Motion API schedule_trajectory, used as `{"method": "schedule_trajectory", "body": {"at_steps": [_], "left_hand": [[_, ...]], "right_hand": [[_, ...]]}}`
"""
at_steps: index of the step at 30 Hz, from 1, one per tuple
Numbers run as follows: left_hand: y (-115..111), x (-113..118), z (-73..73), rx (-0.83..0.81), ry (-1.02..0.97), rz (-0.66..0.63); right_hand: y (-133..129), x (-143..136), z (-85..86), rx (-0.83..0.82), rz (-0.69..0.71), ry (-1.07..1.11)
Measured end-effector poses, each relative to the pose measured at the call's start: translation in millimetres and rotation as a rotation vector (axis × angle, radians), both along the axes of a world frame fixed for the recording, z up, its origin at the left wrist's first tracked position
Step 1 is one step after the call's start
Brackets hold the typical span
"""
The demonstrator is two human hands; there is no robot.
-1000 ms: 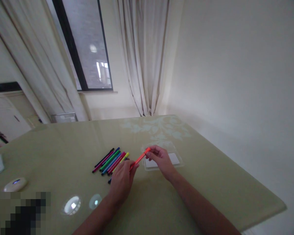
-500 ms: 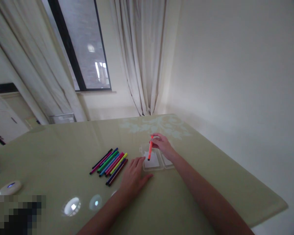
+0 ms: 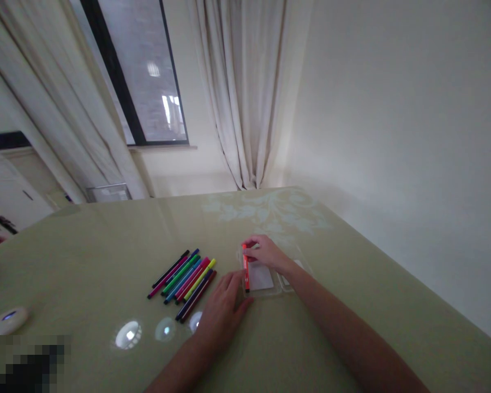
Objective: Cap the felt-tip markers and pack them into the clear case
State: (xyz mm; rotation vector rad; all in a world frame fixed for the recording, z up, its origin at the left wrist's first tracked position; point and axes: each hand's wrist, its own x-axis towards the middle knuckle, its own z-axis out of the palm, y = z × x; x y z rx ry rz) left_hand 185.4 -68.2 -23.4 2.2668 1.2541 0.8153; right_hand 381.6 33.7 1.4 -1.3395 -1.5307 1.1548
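Between the fingers of my right hand (image 3: 265, 253) is an orange-red marker (image 3: 246, 275), its dark end pointing toward me. The marker lies along the left side of a clear plastic case (image 3: 265, 295), which is spread out on the table with a white card (image 3: 262, 277) inside. My left hand (image 3: 226, 297) rests at the case's left edge, fingers stretched out and holding nothing. Left of that hand lies a slanted row of several coloured markers (image 3: 188, 278), among them green, blue, pink, yellow and black ones.
The pale green glossy table (image 3: 106, 256) reflects lamps in front of me. A white rounded device (image 3: 7, 321) with a blue light sits at the left. Beyond the table are curtains (image 3: 245, 98) and a window (image 3: 155, 71); a bare wall (image 3: 401, 136) stands to the right.
My right hand has lowered the orange-red marker toward me and left, from above the case to its left side. The left hand stays by the case. The view has shifted slightly.
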Motion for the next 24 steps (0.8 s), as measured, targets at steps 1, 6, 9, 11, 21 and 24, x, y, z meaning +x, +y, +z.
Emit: {"method": "schedule_trajectory", "body": {"at_steps": [1, 6, 9, 11, 21, 24], "left_hand": [[-0.7, -0.1, 0.6, 0.018, 0.004, -0.007], [-2.8, -0.4, 3.3, 0.082, 0.076, -0.042], [-2.3, 0.0, 1.0, 0.122, 0.114, -0.066], [-1.6, 0.0, -1.7, 0.148, 0.136, -0.075], [0.4, 1.0, -1.5, 0.238, 0.284, -0.099], [1.4, 1.7, 1.1, 0.241, 0.284, -0.11]], "right_hand": [[0.2, -0.1, -0.1, 0.017, 0.003, -0.037], [0.4, 3.5, 1.4, 0.117, 0.055, -0.222], [0.0, 6.6, 2.5, 0.141, 0.103, -0.299], [-0.7, 8.2, 3.6, 0.157, 0.117, -0.342], [-6.4, 5.2, 8.2, 0.207, 0.16, -0.5], [-7.3, 3.8, 9.0, 0.222, 0.159, -0.535]]}}
